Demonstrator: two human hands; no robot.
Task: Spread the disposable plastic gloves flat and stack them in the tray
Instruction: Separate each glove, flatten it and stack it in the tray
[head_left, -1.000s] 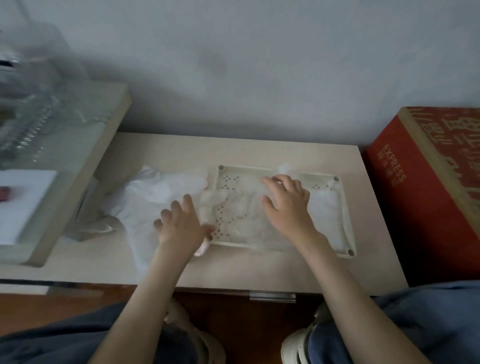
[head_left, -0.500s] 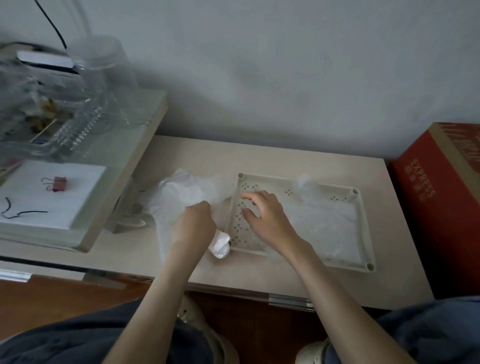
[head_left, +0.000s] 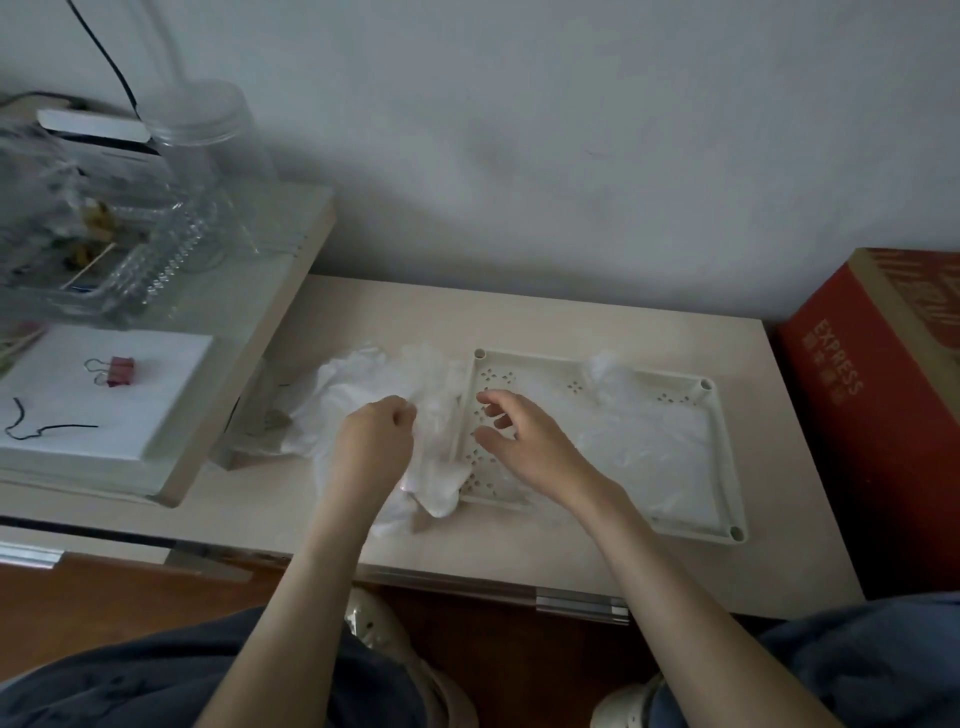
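Pale wood worktop (head_left: 571, 322) runs along a grey wall, with a red carton (head_left: 857, 395) standing at its right end. A raised shelf (head_left: 249, 332) at its left carries a clear jar (head_left: 208, 135) and a binder clip (head_left: 120, 370) on white paper.

From the head view, the cream perforated tray (head_left: 723, 457) sits on the right half of the worktop. The spread gloves (head_left: 639, 441) lie fairly flat in its right part, one corner puffed up near the far rim, so some of the stacking looks done. Left of the tray a loose heap of gloves (head_left: 337, 400) lies on the worktop, unflattened, and I'd judge a good share of the job is left.

The left grip (head_left: 374, 441) is closed on a crumpled glove (head_left: 441, 467) that drapes over the tray's left rim, fingers pinched into the film. The right grip (head_left: 519, 441) hovers over the tray's bare left part, fingers loosely curved and holding nothing that I can see, just beside that glove. My guess is this glove gets opened out and laid on the stack next.
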